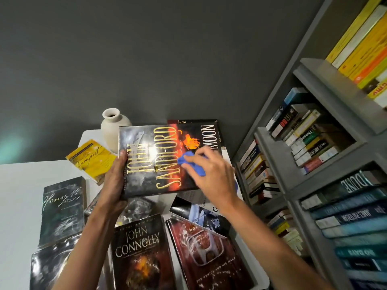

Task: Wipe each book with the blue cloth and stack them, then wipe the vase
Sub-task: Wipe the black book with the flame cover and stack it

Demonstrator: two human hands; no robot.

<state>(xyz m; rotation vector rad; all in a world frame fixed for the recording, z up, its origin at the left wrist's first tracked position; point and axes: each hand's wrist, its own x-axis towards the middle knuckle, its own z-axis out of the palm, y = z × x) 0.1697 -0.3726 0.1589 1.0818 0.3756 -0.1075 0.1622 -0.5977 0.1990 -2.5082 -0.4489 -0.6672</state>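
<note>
head view: left hand (116, 181) grips book (146, 174) at its edge; right hand (212, 174) pinches blue cloth (199, 170).

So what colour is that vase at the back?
Plain cream-white, no pattern. The vase shows best in the head view, partly behind the held book.

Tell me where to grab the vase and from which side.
Probably round the narrow neck of the vase, under the flared lip, coming from above and the left: it stands upright, and the held Sandford book covers its right side.
</note>
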